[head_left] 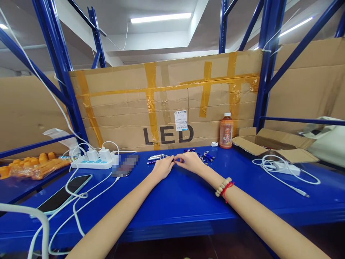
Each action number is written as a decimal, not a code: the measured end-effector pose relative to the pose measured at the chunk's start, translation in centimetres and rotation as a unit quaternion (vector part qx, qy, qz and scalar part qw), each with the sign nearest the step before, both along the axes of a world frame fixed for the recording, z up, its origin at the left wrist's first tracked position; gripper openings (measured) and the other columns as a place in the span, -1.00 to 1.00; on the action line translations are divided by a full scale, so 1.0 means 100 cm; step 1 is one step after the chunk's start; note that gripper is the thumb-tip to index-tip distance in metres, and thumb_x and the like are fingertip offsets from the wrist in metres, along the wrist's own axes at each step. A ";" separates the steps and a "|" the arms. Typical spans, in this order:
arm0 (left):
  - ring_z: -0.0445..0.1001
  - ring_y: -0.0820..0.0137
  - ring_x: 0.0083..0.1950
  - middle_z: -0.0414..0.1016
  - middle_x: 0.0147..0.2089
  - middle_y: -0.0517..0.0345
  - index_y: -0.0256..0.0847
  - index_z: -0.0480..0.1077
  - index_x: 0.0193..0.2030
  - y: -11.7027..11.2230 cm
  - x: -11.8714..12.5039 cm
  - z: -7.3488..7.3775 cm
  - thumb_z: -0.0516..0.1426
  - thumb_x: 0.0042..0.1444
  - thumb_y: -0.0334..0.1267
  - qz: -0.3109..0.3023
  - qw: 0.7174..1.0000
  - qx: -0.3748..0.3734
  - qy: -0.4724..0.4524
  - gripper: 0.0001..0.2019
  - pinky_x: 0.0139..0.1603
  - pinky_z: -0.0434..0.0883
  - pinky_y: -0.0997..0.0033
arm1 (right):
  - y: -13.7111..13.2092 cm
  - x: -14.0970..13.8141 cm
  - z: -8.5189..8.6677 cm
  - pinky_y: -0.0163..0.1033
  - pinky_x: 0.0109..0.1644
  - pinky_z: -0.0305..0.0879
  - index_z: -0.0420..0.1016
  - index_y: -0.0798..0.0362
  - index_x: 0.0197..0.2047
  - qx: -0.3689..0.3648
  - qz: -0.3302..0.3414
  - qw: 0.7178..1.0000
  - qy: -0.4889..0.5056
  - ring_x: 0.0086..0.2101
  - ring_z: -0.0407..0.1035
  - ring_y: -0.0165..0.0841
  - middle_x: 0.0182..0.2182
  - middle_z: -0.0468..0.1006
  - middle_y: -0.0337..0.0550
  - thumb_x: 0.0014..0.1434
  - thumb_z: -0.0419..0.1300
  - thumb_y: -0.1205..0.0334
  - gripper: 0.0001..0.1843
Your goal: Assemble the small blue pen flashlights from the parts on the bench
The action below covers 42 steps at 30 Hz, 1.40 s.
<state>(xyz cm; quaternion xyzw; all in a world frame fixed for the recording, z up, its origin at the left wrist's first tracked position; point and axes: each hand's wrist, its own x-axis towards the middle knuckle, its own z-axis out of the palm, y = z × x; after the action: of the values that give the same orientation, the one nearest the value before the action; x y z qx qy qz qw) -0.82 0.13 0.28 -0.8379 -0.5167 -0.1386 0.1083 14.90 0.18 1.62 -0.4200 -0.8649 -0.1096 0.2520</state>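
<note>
Both hands meet over the middle of the blue shelf top (pixel 178 201), fingertips close together. My left hand (pixel 162 168) has its fingers bent and pressed together; what they grip is hidden. Thumb and fingers of my right hand (pixel 191 162) pinch at something small and dark beside the left fingertips, too small to name. Several silver and blue pen-like sticks (pixel 155 158) lie just behind my left hand. Past my right hand is a loose group of small dark-blue cylinders with metal ends (pixel 208 156).
On the left are a white power strip (pixel 95 163) with chargers, a phone (pixel 64 194), a blurred phone (pixel 126 166) and trailing white cables. A bottle of orange drink (pixel 226 131), an open cardboard box (pixel 275 144) and a coiled charger cable (pixel 285 171) stand right. Cardboard (pixel 121 108) closes the back.
</note>
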 end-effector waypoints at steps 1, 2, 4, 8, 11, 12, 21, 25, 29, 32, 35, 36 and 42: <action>0.38 0.32 -0.13 0.38 -0.15 0.10 -0.14 0.21 -0.12 0.000 0.000 0.000 -0.18 0.20 -0.23 0.001 1.000 0.000 0.002 -0.78 -0.27 0.32 0.42 | -0.001 0.000 0.000 -0.38 -0.45 -0.02 0.46 -0.02 -0.28 0.000 0.000 1.000 -0.003 -0.44 0.36 -0.42 -0.51 0.52 -0.23 0.04 0.07 0.23 -0.82; 0.38 0.32 -0.14 0.39 -0.16 0.10 -0.14 0.22 -0.12 0.000 0.000 0.000 -0.17 0.19 -0.23 0.001 1.000 0.000 0.003 -0.78 -0.27 0.31 0.42 | -0.002 -0.001 0.000 -0.37 -0.45 -0.02 0.46 -0.01 -0.28 0.000 0.000 1.000 -0.005 -0.44 0.36 -0.42 -0.52 0.52 -0.24 0.04 0.07 0.22 -0.82; 0.38 0.33 -0.14 0.38 -0.17 0.10 -0.15 0.22 -0.12 0.001 0.000 0.000 -0.17 0.19 -0.24 0.001 1.000 0.001 -0.002 -0.78 -0.26 0.31 0.42 | -0.003 -0.001 0.000 -0.38 -0.46 -0.03 0.44 -0.01 -0.27 0.004 0.000 1.000 0.004 -0.46 0.36 -0.42 -0.52 0.52 -0.25 0.04 0.07 0.20 -0.81; 0.37 0.35 -0.14 0.38 -0.17 0.11 -0.14 0.24 -0.15 0.002 0.000 -0.002 -0.16 0.20 -0.24 -0.004 0.999 -0.005 -0.031 -0.79 -0.22 0.30 0.43 | -0.004 0.000 0.002 -0.38 -0.46 -0.03 0.40 -0.04 -0.24 0.014 -0.033 0.996 0.082 -0.47 0.35 -0.45 -0.53 0.51 -0.29 0.10 -0.01 0.11 -0.77; 0.38 0.38 -0.17 0.38 -0.19 0.14 -0.13 0.26 -0.17 0.001 -0.001 -0.001 -0.16 0.20 -0.25 -0.009 0.999 -0.010 -0.036 -0.79 -0.24 0.29 0.45 | 0.000 0.006 0.004 -0.38 -0.47 -0.03 0.40 -0.06 -0.25 0.012 -0.095 0.989 0.117 -0.45 0.36 -0.45 -0.50 0.51 -0.31 0.11 -0.03 0.11 -0.77; 0.38 0.38 -0.18 0.37 -0.19 0.15 -0.12 0.26 -0.17 0.001 -0.001 -0.001 -0.16 0.20 -0.26 -0.010 0.999 -0.011 -0.036 -0.78 -0.26 0.29 0.46 | 0.002 0.009 0.005 -0.38 -0.47 -0.03 0.40 -0.07 -0.26 0.005 -0.110 0.987 0.115 -0.44 0.36 -0.45 -0.49 0.51 -0.31 0.09 -0.01 0.12 -0.78; 0.38 0.39 -0.21 0.37 -0.20 0.15 -0.12 0.26 -0.17 -0.001 -0.001 -0.001 -0.18 0.20 -0.23 -0.011 1.000 -0.008 -0.028 -0.76 -0.30 0.28 0.48 | 0.014 0.022 -0.003 -0.33 -0.41 0.13 0.49 -0.06 -0.27 -0.090 -0.139 0.986 0.020 -0.29 0.38 -0.30 -0.31 0.53 -0.20 -0.11 0.18 -0.04 -0.66; 0.38 0.39 -0.20 0.37 -0.19 0.15 -0.13 0.26 -0.17 0.000 -0.001 0.000 -0.17 0.20 -0.21 -0.006 1.000 -0.010 -0.022 -0.77 -0.29 0.29 0.47 | 0.014 0.020 -0.004 -0.33 -0.40 0.16 0.51 -0.08 -0.32 -0.130 -0.134 0.982 0.009 -0.31 0.39 -0.32 -0.36 0.55 -0.22 -0.06 0.17 0.05 -0.77; 0.38 0.37 -0.21 0.37 -0.19 0.14 -0.14 0.25 -0.19 -0.001 0.000 0.001 -0.18 0.20 -0.18 -0.008 1.000 -0.009 -0.015 -0.77 -0.31 0.29 0.46 | 0.015 0.020 -0.005 -0.34 -0.40 0.15 0.51 -0.09 -0.33 -0.133 -0.137 0.981 0.016 -0.31 0.39 -0.33 -0.37 0.56 -0.24 -0.03 0.17 0.13 -0.84; 0.39 0.35 -0.22 0.38 -0.21 0.13 -0.14 0.24 -0.20 -0.001 0.001 0.001 -0.19 0.21 -0.14 -0.013 1.000 -0.005 -0.012 -0.75 -0.30 0.29 0.45 | 0.016 0.020 -0.006 -0.32 -0.39 0.16 0.51 -0.07 -0.33 -0.136 -0.156 0.978 0.012 -0.30 0.39 -0.31 -0.37 0.55 -0.21 -0.01 0.16 0.15 -0.84; 0.40 0.35 -0.20 0.40 -0.20 0.14 -0.14 0.22 -0.18 0.000 0.001 0.000 -0.20 0.21 -0.11 -0.020 1.000 -0.002 -0.011 -0.73 -0.30 0.28 0.45 | 0.015 0.020 -0.006 -0.30 -0.38 0.16 0.52 -0.05 -0.36 -0.130 -0.171 0.977 0.001 -0.29 0.39 -0.28 -0.35 0.55 -0.18 0.00 0.15 0.18 -0.86; 0.40 0.34 -0.20 0.41 -0.21 0.14 -0.13 0.22 -0.18 0.000 0.001 -0.001 -0.21 0.21 -0.09 -0.020 1.000 -0.002 -0.009 -0.72 -0.30 0.28 0.45 | 0.015 0.020 -0.006 -0.30 -0.38 0.15 0.52 -0.04 -0.37 -0.130 -0.172 0.977 -0.001 -0.28 0.39 -0.28 -0.35 0.55 -0.17 0.00 0.14 0.19 -0.86; 0.42 0.30 -0.21 0.43 -0.22 0.11 -0.14 0.22 -0.17 0.002 0.001 -0.002 -0.22 0.20 -0.07 -0.019 1.000 -0.002 0.001 -0.70 -0.34 0.28 0.44 | 0.017 0.021 -0.007 -0.32 -0.39 0.14 0.49 -0.05 -0.38 -0.166 -0.158 0.972 0.044 -0.30 0.39 -0.33 -0.37 0.55 -0.25 -0.02 0.14 0.17 -0.87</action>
<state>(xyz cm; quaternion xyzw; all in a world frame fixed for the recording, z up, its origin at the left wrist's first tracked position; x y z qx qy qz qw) -0.74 0.31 0.04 -0.8482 -0.5005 -0.1387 0.1042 17.01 1.83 0.93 -0.5918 -0.7819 0.0158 0.1956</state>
